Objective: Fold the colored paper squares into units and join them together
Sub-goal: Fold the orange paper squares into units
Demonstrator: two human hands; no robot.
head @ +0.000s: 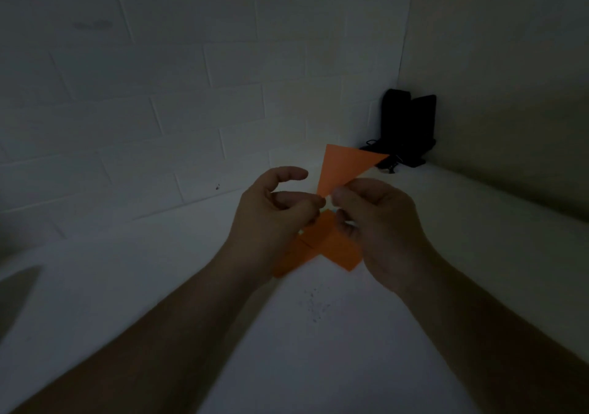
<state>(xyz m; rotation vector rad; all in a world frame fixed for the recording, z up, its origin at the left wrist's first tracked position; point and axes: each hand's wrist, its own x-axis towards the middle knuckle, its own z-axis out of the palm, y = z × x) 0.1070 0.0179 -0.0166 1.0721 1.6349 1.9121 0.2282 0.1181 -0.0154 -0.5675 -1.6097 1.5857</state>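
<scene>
Paper [345, 166] is what both hands are busy with: an orange piece, held up in the air above the table [318, 350]. It looks like a triangle with its point facing down, so I think it has been folded once, corner to corner. It is flat and smooth, and the edges look sharp.

The left hand [274, 209] and the right hand [376, 222] meet at the bottom point. Each hand pinches that tip with thumb and fingertips. The other fingers are loosely curled.

Under the hands, more orange pieces [322, 247] lie on the table. They overlap each other. A tiny bit of a lighter color peeks out near the fingers, but the room is too dark to tell what it is. I cannot tell if those pieces are folded or joined.

So I think the job is still early. This piece needs more folds, and the joining seems still to come.

A black thing [408, 129] stands in the far corner.
</scene>
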